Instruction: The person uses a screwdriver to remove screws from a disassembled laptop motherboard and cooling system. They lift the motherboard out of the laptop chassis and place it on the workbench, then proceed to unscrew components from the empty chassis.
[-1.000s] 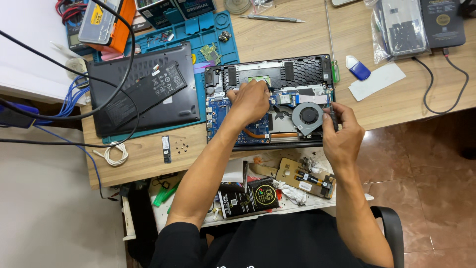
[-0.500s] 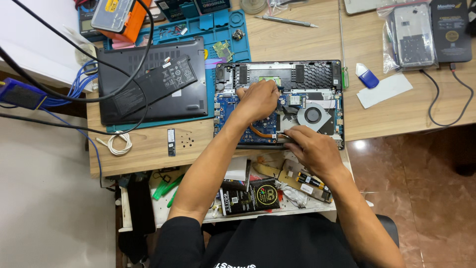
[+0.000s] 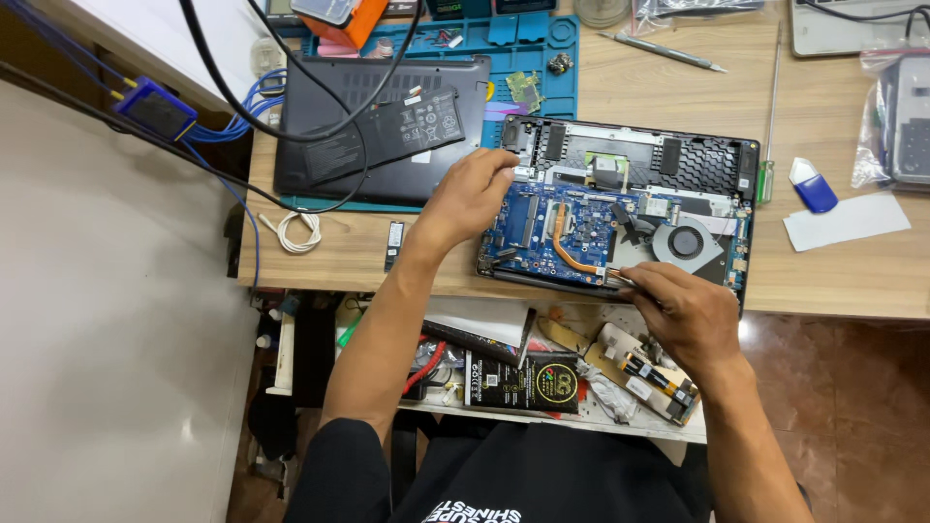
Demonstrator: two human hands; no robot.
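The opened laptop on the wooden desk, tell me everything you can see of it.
The opened black laptop base lies flat, bottom up, cover off, on the wooden desk. Inside show a blue circuit board, a copper heat pipe and a round grey fan. The left hand rests on its left edge; the right hand touches its near edge.

One head-worn view looks steeply down from above the opened black laptop with its blue circuit board (image 3: 620,208), which sits centre-frame at arm's length, the person's torso at the bottom edge.
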